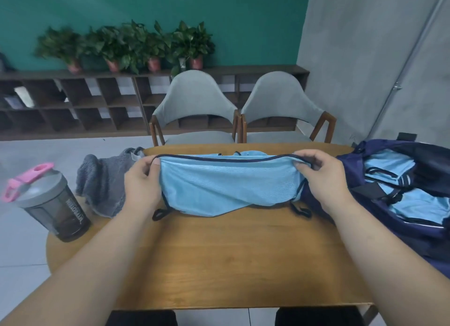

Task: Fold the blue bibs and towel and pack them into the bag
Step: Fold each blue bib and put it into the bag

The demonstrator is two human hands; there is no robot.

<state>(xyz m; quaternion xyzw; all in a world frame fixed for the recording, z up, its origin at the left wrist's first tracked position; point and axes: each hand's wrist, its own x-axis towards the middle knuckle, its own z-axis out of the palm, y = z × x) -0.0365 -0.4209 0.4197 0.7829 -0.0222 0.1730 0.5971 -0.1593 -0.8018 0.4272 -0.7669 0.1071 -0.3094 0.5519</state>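
A light blue bib (pixel 229 186) with dark navy edging hangs stretched above the wooden table (pixel 231 257). My left hand (pixel 142 182) pinches its upper left corner and my right hand (pixel 321 177) pinches its upper right corner. Dark strap loops dangle from the bib's lower corners onto the table. More light blue fabric peeks out behind its top edge. At the right lies an open navy bag (pixel 389 218) with folded blue bibs (pixel 387 167) inside. A grey towel (pixel 107 182) lies crumpled at the table's left, beside my left hand.
A dark shaker bottle (pixel 52 204) with a pink lid stands at the table's left edge. Two grey chairs (pixel 194 106) face the table's far side. Behind them runs a low wooden shelf (pixel 73 106) with potted plants on top.
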